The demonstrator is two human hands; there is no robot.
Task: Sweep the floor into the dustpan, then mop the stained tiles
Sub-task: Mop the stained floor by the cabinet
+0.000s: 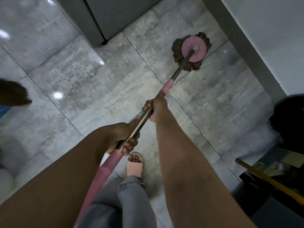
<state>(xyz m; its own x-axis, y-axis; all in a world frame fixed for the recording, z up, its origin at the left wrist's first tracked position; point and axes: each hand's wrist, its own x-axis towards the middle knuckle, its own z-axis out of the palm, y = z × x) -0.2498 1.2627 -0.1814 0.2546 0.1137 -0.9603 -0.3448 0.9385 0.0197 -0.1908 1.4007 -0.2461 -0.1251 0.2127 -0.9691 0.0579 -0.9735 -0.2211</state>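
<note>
Gripping the mop [142, 121] with both hands, we hold its long handle slanting from lower left, close to our body, up and away to the right. Our left hand [120, 137] wraps its fingers [130, 145] round the shaft nearer us. Our right hand [155, 109] curls its fingers [146, 105] round it farther along. The mop head [192, 50] lies flat on the floor tiles [65, 71], pointing toward the wall skirting [243, 51].

glossy tiles [79, 66] – metal mop pole [141, 122]
</note>
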